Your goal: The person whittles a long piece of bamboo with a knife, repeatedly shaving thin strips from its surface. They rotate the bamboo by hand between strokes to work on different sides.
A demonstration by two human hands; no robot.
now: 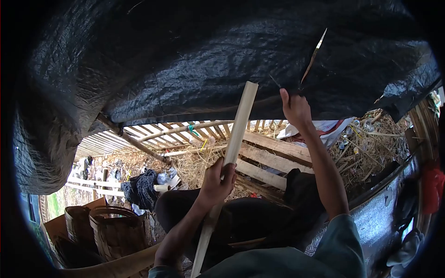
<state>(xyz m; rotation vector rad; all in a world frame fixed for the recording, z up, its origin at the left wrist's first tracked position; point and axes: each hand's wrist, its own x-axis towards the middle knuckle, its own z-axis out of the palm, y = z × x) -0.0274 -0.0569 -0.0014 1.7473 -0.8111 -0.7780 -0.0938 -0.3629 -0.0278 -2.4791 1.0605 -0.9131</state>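
Pale wooden strip (242, 112), left hand (219, 183) with fingers wrapped round it, right hand (296, 110) raised, fingers curled closed, contents unclear

Single head-worn view, looking forward and down over lap, arms close below.

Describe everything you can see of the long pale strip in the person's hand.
The strip is long, narrow and straight, pale yellowish, apparently wood or bamboo, with lengthwise lines and a bluntly cut upper end. It slants, top toward picture right, crossing in front of the dark-clothed legs to the bottom edge, where its lower end can't be made out. The left hand grips it partway along; the right hand is apart from it.
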